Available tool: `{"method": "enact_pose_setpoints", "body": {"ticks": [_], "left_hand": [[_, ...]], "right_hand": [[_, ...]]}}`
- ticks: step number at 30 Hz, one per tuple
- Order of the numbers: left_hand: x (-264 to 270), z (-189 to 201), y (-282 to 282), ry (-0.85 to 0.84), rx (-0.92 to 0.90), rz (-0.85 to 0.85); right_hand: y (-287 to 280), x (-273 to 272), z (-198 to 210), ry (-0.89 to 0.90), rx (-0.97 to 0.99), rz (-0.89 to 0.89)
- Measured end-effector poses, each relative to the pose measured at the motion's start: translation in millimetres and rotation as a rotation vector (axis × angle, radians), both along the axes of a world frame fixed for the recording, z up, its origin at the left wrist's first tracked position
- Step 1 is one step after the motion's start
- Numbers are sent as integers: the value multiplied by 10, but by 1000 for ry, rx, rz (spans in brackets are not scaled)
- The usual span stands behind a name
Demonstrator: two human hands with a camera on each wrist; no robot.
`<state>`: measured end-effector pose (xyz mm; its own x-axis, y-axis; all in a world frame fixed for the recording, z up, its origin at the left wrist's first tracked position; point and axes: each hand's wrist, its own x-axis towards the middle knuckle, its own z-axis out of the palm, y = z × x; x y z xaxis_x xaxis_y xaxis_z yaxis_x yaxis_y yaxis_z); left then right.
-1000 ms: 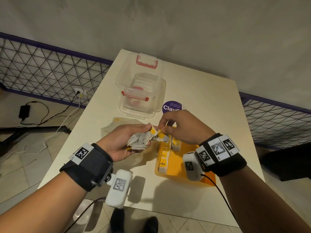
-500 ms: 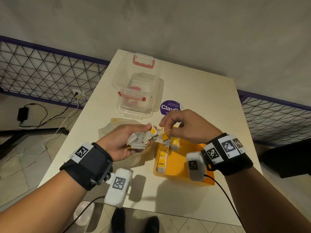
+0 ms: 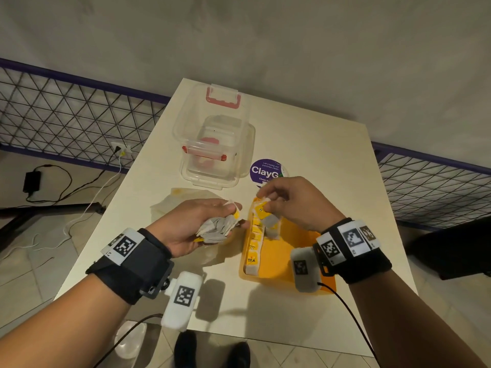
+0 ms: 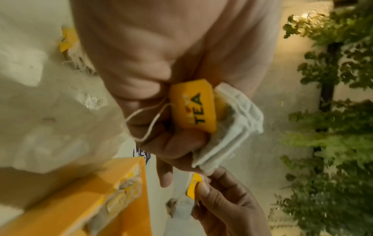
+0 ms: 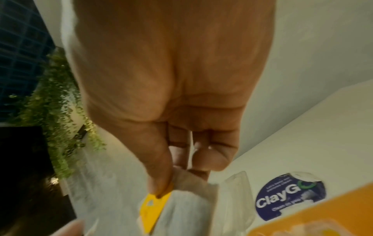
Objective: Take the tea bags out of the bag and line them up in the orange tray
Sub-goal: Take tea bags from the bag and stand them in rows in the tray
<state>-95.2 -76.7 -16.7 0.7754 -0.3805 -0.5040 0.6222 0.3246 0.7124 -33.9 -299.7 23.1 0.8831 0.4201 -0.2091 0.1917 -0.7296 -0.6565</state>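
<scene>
One tea bag (image 3: 269, 224): hung tag-up, long axis vertical, over orange tray (image 3: 287, 272).
Right hand (image 3: 295, 203): grip pinched its tag.
Left hand (image 3: 194, 224): grip clutched bunch of tea bags (image 3: 216, 228).

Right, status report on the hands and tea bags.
Left hand grips bunch of tea bags. Right hand pinches one tea bag over orange tray. Nothing blocking.

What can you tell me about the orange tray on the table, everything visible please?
The orange tray is a shallow rectangular tray with a low raised rim, apparently smooth plastic. It lies flat on the white table, near the front edge, below the right hand. A row of tea bags with yellow tags lies along its left side; the rest of its floor is bare. The right wrist camera hides part of its near edge.
</scene>
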Motion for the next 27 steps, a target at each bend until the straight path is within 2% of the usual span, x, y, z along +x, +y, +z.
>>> {"method": "enact_pose_setpoints", "body": {"ticks": [5, 14, 23, 27], "left_hand": [[-30, -165, -30, -24, 138, 45], [-37, -410, -65, 36, 235, 56], [-98, -442, -5, 59, 251, 53], [-108, -430, 3, 53, 251, 52]], "right_hand": [[-325, -7, -362, 109, -45, -224], [-349, -47, -813, 371, 6, -403], [-257, 9, -870, 315, -75, -497], [-206, 18, -861, 350, -95, -507]]}}
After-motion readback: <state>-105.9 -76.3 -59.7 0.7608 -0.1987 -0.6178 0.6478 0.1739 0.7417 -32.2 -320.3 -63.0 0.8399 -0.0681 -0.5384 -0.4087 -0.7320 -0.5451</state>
